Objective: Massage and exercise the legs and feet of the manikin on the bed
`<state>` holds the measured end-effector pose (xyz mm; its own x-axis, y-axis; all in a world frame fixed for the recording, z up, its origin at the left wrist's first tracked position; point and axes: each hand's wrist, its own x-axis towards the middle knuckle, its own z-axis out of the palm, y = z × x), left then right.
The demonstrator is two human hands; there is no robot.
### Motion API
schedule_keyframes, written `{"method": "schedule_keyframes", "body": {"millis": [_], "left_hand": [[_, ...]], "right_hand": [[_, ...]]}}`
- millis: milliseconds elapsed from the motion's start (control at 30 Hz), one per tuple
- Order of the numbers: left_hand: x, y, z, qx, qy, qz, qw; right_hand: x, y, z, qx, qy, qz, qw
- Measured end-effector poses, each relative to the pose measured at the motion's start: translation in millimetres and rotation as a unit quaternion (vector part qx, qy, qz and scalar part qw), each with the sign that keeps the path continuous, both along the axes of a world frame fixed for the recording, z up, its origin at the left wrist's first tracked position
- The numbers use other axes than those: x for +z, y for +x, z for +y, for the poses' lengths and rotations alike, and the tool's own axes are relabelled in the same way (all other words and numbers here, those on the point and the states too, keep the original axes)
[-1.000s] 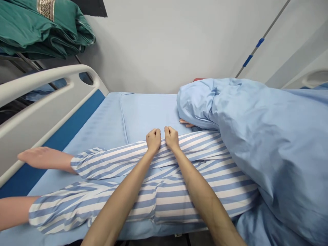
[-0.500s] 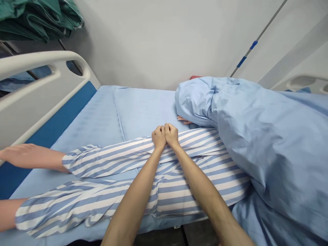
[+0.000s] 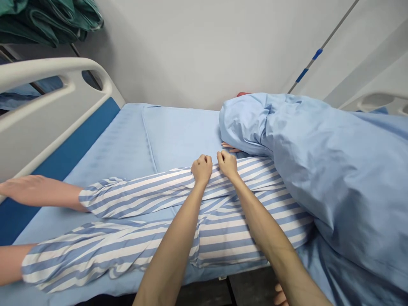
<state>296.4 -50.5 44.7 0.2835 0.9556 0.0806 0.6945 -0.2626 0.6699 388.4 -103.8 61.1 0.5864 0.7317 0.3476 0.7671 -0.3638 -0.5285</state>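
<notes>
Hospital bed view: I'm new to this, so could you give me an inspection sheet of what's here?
Surface: blue bed sheet on a mattress.
Job's things: striped pyjamas on what looks like a care manikin, with its bare foot towards the bed rail.
Clutter: blue duvet heaped over the upper body; folded green cloths on a rack.
Hands: left hand and right hand both closed on the pyjama fabric.
Cables: nothing seen.
Surroundings: white bed rail with a blue panel, grey wall, pole with blue bands.
</notes>
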Motion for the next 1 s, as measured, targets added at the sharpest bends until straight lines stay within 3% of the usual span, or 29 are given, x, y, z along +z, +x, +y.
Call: {"method": "schedule_keyframes", "body": {"millis": [133, 333, 467, 600, 667, 833, 1000], "left_hand": [[-4.6, 0.8, 1.5, -0.005, 0.016, 0.003, 1.000], [-6.9, -8.6, 4.5, -0.020, 0.019, 0.010, 1.000], [16.4, -5.3, 6.9, -0.048, -0.003, -0.007, 0.999], [37.2, 15.2, -0.6, -0.051, 0.007, -0.076, 0.996], [33.8, 23.8, -8.6, -0.044, 0.004, -0.071, 0.997], [8.4, 27.0, -24.9, -0.013, 0.006, 0.009, 1.000], [4.9, 21.3, -24.9, -0.043, 0.036, 0.056, 0.997]], "right_hand": [[-13.3, -2.7, 2.2, -0.011, -0.004, 0.019, 1.000], [-9.1, -1.5, 0.7, -0.010, 0.026, 0.063, 0.998], [-8.4, -1.2, 0.9, -0.013, 0.045, 0.082, 0.996], [-8.2, 0.9, 1.6, -0.025, 0.061, 0.100, 0.993], [-9.2, 2.2, 1.5, -0.034, 0.071, 0.103, 0.992], [-14.1, 1.3, 1.2, -0.046, 0.102, 0.101, 0.989], [-2.1, 1.2, 0.0, 0.001, 0.080, 0.108, 0.991]]}}
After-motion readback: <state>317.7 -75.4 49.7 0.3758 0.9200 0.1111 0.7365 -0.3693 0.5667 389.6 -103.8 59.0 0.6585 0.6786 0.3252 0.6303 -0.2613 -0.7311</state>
